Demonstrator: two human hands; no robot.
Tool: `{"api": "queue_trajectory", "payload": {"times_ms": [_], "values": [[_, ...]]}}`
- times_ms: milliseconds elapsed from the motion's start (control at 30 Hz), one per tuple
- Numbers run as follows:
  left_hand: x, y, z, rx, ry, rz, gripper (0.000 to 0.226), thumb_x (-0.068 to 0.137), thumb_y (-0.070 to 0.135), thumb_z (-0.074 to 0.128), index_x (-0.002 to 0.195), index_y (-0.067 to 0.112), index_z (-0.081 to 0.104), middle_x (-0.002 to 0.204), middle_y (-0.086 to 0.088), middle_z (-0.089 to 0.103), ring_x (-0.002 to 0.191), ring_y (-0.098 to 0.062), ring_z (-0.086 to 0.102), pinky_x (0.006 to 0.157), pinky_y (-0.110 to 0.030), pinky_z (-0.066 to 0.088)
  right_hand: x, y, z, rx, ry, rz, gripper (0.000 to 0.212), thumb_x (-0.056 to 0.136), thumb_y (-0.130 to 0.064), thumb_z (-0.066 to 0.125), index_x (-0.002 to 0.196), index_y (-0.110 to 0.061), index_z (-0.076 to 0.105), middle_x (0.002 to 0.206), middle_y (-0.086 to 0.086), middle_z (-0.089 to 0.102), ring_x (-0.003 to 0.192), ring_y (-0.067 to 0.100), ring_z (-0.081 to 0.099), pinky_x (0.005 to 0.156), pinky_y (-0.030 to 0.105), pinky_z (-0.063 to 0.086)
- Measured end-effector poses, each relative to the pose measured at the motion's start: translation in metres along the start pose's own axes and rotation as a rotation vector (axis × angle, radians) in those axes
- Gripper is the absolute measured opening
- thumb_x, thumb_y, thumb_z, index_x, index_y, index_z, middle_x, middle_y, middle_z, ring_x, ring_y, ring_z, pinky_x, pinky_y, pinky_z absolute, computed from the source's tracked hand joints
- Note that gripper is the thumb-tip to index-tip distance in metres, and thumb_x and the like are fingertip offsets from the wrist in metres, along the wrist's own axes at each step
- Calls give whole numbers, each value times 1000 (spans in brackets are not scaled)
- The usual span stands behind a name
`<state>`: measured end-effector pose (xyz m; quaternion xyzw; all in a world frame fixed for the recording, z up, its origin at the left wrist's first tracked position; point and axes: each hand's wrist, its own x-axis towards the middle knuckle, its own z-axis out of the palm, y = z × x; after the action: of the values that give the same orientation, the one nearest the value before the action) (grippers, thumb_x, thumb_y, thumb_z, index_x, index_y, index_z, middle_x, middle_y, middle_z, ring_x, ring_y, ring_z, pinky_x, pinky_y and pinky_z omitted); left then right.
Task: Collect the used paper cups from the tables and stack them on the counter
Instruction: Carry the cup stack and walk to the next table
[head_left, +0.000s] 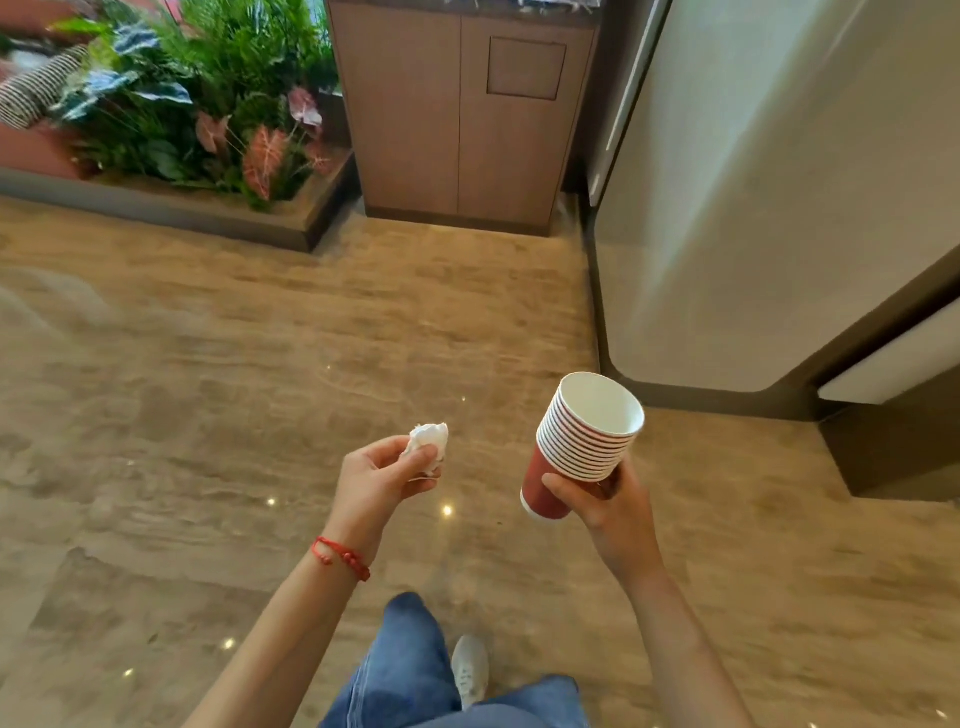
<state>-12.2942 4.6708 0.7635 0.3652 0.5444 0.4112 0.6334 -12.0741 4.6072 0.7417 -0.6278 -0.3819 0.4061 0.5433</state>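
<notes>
My right hand (610, 499) grips a stack of red paper cups (582, 447) with white rims and white insides; several cups are nested and the stack tilts to the upper right. My left hand (382, 478) pinches a crumpled white tissue (430, 441) between thumb and fingers. A red string bracelet (340, 557) is on the left wrist. Both hands are held over the floor in front of me.
A wooden cabinet (467, 114) with a dark top stands ahead. A planter of green and pink plants (197, 109) is at the upper left. A large white appliance or panel (769, 197) fills the right. Polished stone floor (234, 364) lies below; my jeans and white shoe (470, 670) show at the bottom.
</notes>
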Motion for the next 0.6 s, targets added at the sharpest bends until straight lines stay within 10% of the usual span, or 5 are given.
{"api": "queue_trajectory", "payload": {"times_ms": [600], "values": [[399,160,130,20,-84,9,6,80,6,65,84,6,71,70,-5,67,63,-12,64,57,-18,52,425,-55,49,38,22,-16,57,57,-20,84,108,-17,58,100,-4,71,93,9,66,73,16,51]]}}
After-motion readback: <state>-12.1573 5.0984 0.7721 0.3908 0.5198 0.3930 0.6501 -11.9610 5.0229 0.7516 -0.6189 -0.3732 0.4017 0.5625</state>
